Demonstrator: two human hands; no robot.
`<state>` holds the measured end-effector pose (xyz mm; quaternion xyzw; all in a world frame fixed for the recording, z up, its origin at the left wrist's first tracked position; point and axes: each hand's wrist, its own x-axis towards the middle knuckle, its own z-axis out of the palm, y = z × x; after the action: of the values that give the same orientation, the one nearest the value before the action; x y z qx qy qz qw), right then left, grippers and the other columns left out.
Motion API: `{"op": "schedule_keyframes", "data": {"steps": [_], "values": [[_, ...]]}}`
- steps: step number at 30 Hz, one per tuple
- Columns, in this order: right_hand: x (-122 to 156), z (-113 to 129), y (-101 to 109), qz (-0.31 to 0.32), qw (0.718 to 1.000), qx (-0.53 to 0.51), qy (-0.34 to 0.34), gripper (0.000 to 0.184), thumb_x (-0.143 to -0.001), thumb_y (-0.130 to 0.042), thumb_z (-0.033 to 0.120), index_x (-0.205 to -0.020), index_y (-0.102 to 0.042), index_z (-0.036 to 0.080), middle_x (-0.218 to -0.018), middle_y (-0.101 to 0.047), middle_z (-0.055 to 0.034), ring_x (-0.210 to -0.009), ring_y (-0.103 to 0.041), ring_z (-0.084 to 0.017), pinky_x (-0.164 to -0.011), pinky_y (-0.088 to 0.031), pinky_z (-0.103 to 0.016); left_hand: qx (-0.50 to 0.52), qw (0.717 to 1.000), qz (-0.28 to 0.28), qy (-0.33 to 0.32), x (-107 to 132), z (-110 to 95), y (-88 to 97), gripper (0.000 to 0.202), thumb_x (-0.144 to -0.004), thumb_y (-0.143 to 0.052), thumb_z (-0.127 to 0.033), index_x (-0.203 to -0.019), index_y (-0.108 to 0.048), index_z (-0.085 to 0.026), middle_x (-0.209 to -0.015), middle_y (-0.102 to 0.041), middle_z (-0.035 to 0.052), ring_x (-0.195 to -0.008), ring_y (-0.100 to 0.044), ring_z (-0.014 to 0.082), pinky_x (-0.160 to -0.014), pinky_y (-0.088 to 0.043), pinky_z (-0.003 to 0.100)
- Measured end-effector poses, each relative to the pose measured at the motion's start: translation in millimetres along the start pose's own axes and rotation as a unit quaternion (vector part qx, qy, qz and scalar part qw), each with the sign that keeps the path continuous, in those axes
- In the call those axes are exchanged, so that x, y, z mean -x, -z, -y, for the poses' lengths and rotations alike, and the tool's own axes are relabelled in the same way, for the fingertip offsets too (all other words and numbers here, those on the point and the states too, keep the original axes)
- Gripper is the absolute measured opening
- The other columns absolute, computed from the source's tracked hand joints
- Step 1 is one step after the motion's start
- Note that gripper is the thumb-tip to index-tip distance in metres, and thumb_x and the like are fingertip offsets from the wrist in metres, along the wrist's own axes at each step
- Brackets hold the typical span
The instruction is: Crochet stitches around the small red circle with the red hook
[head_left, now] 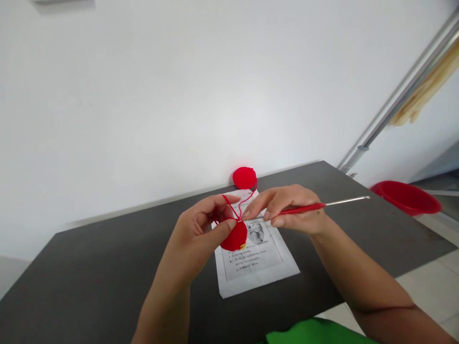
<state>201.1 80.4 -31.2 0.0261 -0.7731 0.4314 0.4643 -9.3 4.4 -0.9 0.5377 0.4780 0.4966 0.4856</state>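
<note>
a printed sheet (258, 273) lies on a dark table (89, 282) against a white wall (143, 95); a red basin (405, 197) sits on the floor beyond.

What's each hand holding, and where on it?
Left hand pinches the red crochet piece at its top edge. Right hand grips the crochet hook by the front of its red handle.

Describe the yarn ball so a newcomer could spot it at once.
Start at the dark table. At its far edge, against the white wall, just beyond the printed sheet, sits the yarn ball. Unlike the red crochet piece, no hand touches it.
</note>
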Motion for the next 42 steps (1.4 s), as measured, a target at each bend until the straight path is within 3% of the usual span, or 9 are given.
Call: {"op": "schedule_keyframes", "data": {"steps": [11, 18, 21, 25, 28, 33, 37, 39, 42], "values": [[-2.0, 18.9, 0.2, 0.052, 0.973, 0.222, 0.014, 0.008, -0.097, -0.059, 0.017, -0.092, -0.064, 0.021, -0.098, -0.079, -0.0105, -0.097, -0.077, -0.019, -0.080, -0.063, -0.030, -0.057, 0.998, -0.035, -0.018, -0.7, -0.7, -3.7, 0.026, -0.076, -0.073, -0.019, -0.101, -0.078, -0.020, -0.076, -0.067, 0.0001, -0.073, -0.062, 0.0153, -0.066, -0.050, 0.025], [-4.3, 20.2, -10.2, 0.072, 0.946, 0.312, 0.054, 0.010, -0.097, -0.053, 0.013, -0.097, -0.062, 0.019, -0.100, -0.075, -0.0115, -0.095, -0.073, -0.019, -0.083, -0.061, -0.028, -0.166, 0.980, -0.058, -0.096, 4.4, 1.5, -10.3, 0.019, -0.081, -0.067, -0.014, -0.095, -0.076, -0.023, -0.090, -0.073, 0.0004, -0.080, -0.063, 0.0154, -0.076, -0.050, 0.026], [-2.8, 9.9, -17.2, 0.038, 0.935, 0.339, 0.093, 0.008, -0.098, -0.054, 0.017, -0.097, -0.062, 0.019, -0.089, -0.071, -0.0091, -0.086, -0.070, -0.018, -0.079, -0.060, -0.029, -0.193, 0.972, -0.065, -0.115, 6.9, 3.1, -14.2, 0.020, -0.085, -0.065, -0.016, -0.099, -0.076, -0.025, -0.085, -0.071, -0.0004, -0.080, -0.063, 0.0163, -0.075, -0.050, 0.026], [1.6, -4.3, -21.8, -0.029, 0.924, 0.369, 0.094, 0.012, -0.095, -0.062, 0.018, -0.105, -0.066, 0.021, -0.099, -0.070, -0.0080, -0.088, -0.070, -0.018, -0.074, -0.060, -0.028, -0.184, 0.970, -0.114, -0.108, 6.2, 2.9, -15.5, 0.022, -0.083, -0.072, -0.023, -0.104, -0.075, -0.024, -0.085, -0.072, 0.0006, -0.082, -0.066, 0.0185, -0.075, -0.052, 0.028], [2.2, -8.7, -21.2, -0.060, 0.931, 0.349, 0.092, 0.018, -0.092, -0.066, 0.018, -0.109, -0.066, 0.023, -0.099, -0.072, -0.0055, -0.089, -0.072, -0.019, -0.077, -0.062, -0.029, -0.149, 0.977, -0.126, -0.088, 1.8, 2.9, -14.7, 0.028, -0.081, -0.076, -0.024, -0.108, -0.073, -0.022, -0.084, -0.072, 0.0003, -0.079, -0.066, 0.0175, -0.075, -0.053, 0.028], [-0.3, -13.2, -20.9, -0.081, 0.932, 0.332, 0.125, 0.019, -0.096, -0.062, 0.021, -0.115, -0.061, 0.021, -0.097, -0.075, -0.0073, -0.090, -0.073, -0.019, -0.080, -0.062, -0.031, 0.069, 0.994, -0.068, -0.043, -11.8, 8.7, -18.6, 0.034, -0.073, -0.082, -0.020, -0.106, -0.075, -0.019, -0.074, -0.068, -0.0028, -0.066, -0.063, 0.0107, -0.060, -0.051, 0.020], [-0.1, -25.3, -26.3, -0.138, 0.910, 0.355, 0.162, 0.016, -0.094, -0.063, 0.020, -0.110, -0.063, 0.023, -0.095, -0.073, -0.0057, -0.088, -0.072, -0.020, -0.077, -0.061, -0.032, 0.217, 0.974, -0.057, -0.031, -20.0, 16.7, -28.5, 0.030, -0.065, -0.087, -0.018, -0.094, -0.077, -0.016, -0.068, -0.066, -0.0036, -0.060, -0.060, 0.0071, -0.058, -0.050, 0.016], [0.2, -31.6, -30.3, -0.157, 0.890, 0.384, 0.190, 0.013, -0.093, -0.065, 0.019, -0.105, -0.064, 0.024, -0.096, -0.071, -0.0049, -0.089, -0.070, -0.020, -0.078, -0.060, -0.034, 0.196, 0.977, -0.074, -0.049, -20.8, 21.3, -31.1, 0.030, -0.069, -0.085, -0.018, -0.097, -0.076, -0.017, -0.067, -0.066, -0.0043, -0.060, -0.059, 0.0071, -0.059, -0.050, 0.016], [0.2, -34.4, -35.5, -0.166, 0.870, 0.422, 0.193, 0.009, -0.093, -0.063, 0.017, -0.102, -0.062, 0.022, -0.098, -0.068, -0.0068, -0.093, -0.066, -0.021, -0.080, -0.058, -0.035, 0.068, 0.986, -0.111, -0.102, -20.8, 28.0, -27.6, 0.029, -0.079, -0.077, -0.019, -0.108, -0.072, -0.019, -0.073, -0.067, -0.0036, -0.069, -0.063, 0.0100, -0.065, -0.052, 0.020]]}}
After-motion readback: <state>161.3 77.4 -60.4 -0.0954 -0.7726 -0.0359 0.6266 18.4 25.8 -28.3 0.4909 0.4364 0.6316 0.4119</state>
